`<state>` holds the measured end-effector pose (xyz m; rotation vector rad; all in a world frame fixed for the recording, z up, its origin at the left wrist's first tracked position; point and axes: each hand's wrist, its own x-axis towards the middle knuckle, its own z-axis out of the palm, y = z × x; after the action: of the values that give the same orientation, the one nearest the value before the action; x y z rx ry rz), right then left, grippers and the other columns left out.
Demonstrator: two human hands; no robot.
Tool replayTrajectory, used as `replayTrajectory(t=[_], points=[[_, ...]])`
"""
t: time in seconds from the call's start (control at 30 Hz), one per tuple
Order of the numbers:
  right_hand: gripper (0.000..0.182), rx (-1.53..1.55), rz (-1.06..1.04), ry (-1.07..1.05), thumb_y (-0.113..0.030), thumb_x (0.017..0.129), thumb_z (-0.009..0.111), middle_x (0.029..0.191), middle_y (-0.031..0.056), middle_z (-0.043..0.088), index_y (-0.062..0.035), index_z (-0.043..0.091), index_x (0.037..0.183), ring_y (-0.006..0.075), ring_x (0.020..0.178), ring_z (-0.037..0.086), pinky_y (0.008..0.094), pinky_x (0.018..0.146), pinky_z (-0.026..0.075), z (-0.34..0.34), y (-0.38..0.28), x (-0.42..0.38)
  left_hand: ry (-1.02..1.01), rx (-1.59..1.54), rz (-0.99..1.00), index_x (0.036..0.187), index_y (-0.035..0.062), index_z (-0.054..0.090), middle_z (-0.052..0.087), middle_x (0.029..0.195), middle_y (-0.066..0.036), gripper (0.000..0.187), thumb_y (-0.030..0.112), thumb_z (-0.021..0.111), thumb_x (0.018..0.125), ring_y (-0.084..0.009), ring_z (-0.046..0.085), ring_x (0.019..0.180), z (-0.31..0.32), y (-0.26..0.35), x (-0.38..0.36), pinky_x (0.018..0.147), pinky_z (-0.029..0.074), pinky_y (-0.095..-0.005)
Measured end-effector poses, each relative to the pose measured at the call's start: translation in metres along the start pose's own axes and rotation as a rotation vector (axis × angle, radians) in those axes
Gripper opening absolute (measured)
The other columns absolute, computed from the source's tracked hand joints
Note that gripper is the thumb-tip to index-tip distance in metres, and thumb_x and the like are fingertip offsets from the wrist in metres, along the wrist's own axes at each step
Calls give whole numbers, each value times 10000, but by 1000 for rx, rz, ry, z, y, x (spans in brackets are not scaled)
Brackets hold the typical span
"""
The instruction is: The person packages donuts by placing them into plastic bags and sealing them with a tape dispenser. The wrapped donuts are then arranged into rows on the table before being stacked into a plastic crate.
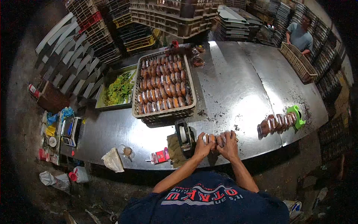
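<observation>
Near the table's front edge, my left hand and my right hand close around the two ends of a short row of plastic-wrapped brown cakes. Just left of my left hand stands a black tape dispenser with a pale roll, on a brown cloth. To the right lies another row of wrapped cakes, against a bright green tape dispenser. A plastic crate beyond my hands holds several rows of similar wrapped cakes.
On the metal table lie a red pack, a white cloth and a glass. A tray of green-yellow scraps and a scale are left. At far right, a person holds a crate.
</observation>
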<state>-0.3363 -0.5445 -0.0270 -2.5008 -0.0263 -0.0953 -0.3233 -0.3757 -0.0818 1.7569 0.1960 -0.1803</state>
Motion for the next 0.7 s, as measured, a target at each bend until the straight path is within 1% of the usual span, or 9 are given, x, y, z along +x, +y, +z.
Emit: replayTrajectory(t=[0.17, 0.23, 0.33, 0.4, 0.43, 0.53, 0.63, 0.7], points=[[687, 8, -17, -9, -219, 666, 747, 1308, 306, 406, -52, 425, 1249, 533, 1249, 394, 580, 993, 419, 3, 6, -3, 34, -67, 74, 1401, -81, 345, 501, 1324, -296, 807, 261, 769, 805, -372, 525, 1222, 11, -34, 8, 1021, 424, -394], [692, 28, -45, -11, -220, 666, 747, 1302, 306, 411, -50, 422, 1253, 533, 1252, 389, 575, 997, 418, 4, 10, -3, 45, -49, 76, 1397, -88, 348, 507, 1317, -299, 809, 265, 769, 802, -377, 529, 1216, 11, -25, 3, 1019, 425, -399], [700, -7, -6, 9, -217, 666, 746, 1293, 302, 422, -46, 422, 1263, 527, 1255, 385, 574, 1010, 411, 4, 8, -7, 44, 45, 52, 1394, -97, 351, 518, 1307, -301, 820, 273, 772, 795, -380, 537, 1207, 5, -7, -7, 1011, 429, -399], [729, 0, -47, -16, -210, 664, 781, 1357, 310, 361, -34, 428, 1277, 525, 1276, 377, 558, 1024, 413, 4, 14, -7, 42, 74, 72, 1394, -98, 353, 523, 1304, -302, 829, 279, 775, 789, -379, 542, 1203, 5, -2, -10, 1007, 431, -397], [743, 3, -67, -29, -207, 663, 799, 1389, 315, 330, -28, 430, 1283, 524, 1286, 373, 550, 1030, 415, 4, 16, -8, 46, 41, 82, 1395, -97, 354, 527, 1300, -301, 830, 278, 775, 788, -377, 544, 1202, 7, -9, -8, 1004, 433, -394], [737, 25, -3, -40, -201, 660, 801, 1392, 321, 327, -26, 440, 1278, 526, 1285, 375, 550, 1032, 414, 4, 16, -9, 53, -29, 92, 1396, -94, 359, 538, 1290, -299, 825, 274, 774, 785, -371, 551, 1197, 14, -25, -4, 998, 437, -388], [740, -38, -66, -34, -200, 664, 800, 1399, 329, 319, -23, 438, 1286, 528, 1279, 382, 551, 1033, 412, 9, 23, -8, 49, -57, 69, 1394, -89, 366, 543, 1286, -298, 810, 265, 769, 787, -366, 556, 1191, 18, -33, -2, 997, 440, -383], [738, -32, -61, -31, -193, 665, 801, 1402, 334, 313, -21, 437, 1284, 530, 1278, 381, 550, 1035, 410, 11, 26, -8, 42, -95, 52, 1392, -86, 369, 543, 1287, -297, 803, 263, 767, 788, -363, 560, 1186, 19, -31, -2, 998, 442, -383]])
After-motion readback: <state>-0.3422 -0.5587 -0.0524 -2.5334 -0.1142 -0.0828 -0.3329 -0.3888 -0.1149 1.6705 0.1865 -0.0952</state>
